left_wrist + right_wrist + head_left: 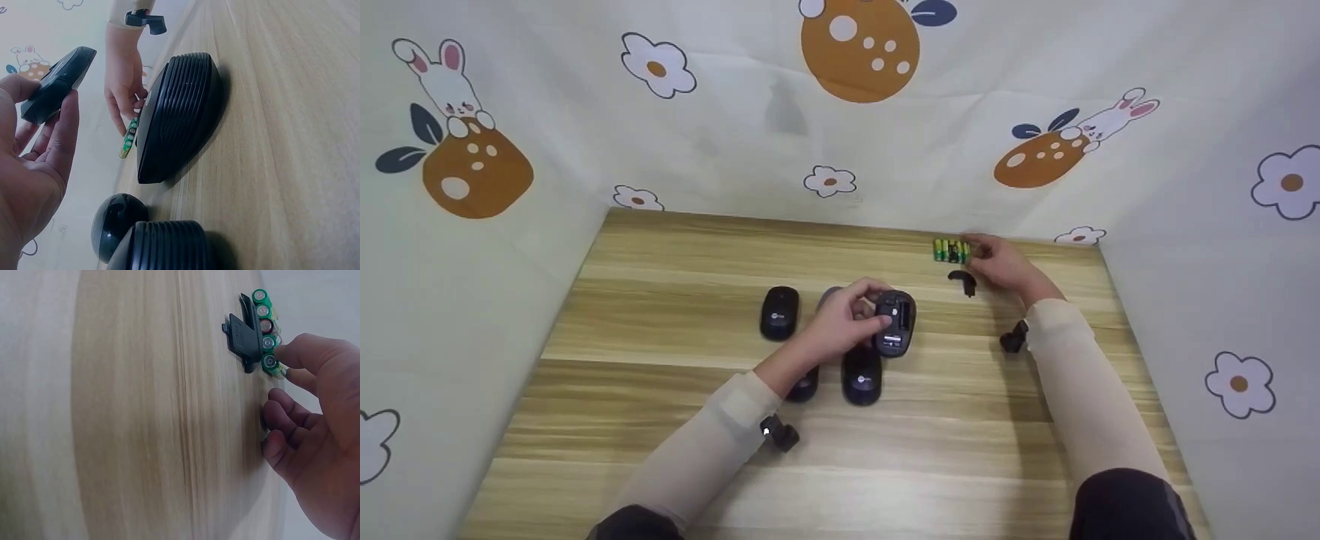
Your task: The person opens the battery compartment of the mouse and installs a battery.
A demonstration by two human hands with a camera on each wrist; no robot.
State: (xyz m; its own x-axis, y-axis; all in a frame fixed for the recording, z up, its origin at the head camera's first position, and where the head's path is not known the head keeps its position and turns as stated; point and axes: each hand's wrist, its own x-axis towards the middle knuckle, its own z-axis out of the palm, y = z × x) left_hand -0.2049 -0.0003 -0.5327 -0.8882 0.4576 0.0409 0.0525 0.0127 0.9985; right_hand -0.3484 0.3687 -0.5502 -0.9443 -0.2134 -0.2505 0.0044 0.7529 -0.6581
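Observation:
My left hand point(847, 319) holds a black computer mouse point(905, 343) with its underside turned up, thumb on the base and fingers around the side. An uncovered battery slot shows in that underside. At the back right, my right hand point(1001, 262) pinches the end battery point(271, 363) of a row of green-and-yellow batteries point(943, 250) between thumb and forefinger, while the other fingers curl near the tabletop. Just in front of the row lies a black battery cover point(964, 281), seen closer beside the batteries in the right wrist view.
Several more mice rest on the wooden table point(660, 300): one mouse point(780, 313) at left, another mouse point(862, 381) below the held one, and others partly behind my left forearm. A patterned cloth point(735, 150) stands around the table's back and sides.

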